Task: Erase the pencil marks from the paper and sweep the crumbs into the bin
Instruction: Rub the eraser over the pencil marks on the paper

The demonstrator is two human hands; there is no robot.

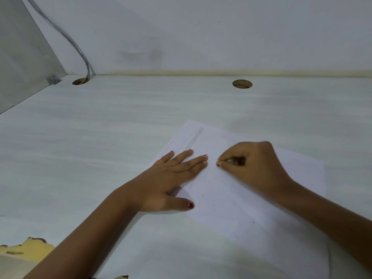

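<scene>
Here, a white paper (251, 198) lies at the lower right of the frame on a pale desk (100, 137). The left hand (171, 178) presses flat on its left edge, fingers straight and slightly apart. The right hand (253, 166), fingers curled, pinches a small object (231, 160) that is mostly hidden. Faint pencil marks (196, 135) show near the paper's upper corner, and dark crumbs (253, 222) dot the sheet.

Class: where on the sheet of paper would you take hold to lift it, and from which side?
Probably pinch the paper at its far corner, from the far side: the sheet lies flat, so only an edge offers grip, and that corner is bare, while the left hand presses the left edge and the right hand pinches an eraser mid-sheet.
</scene>
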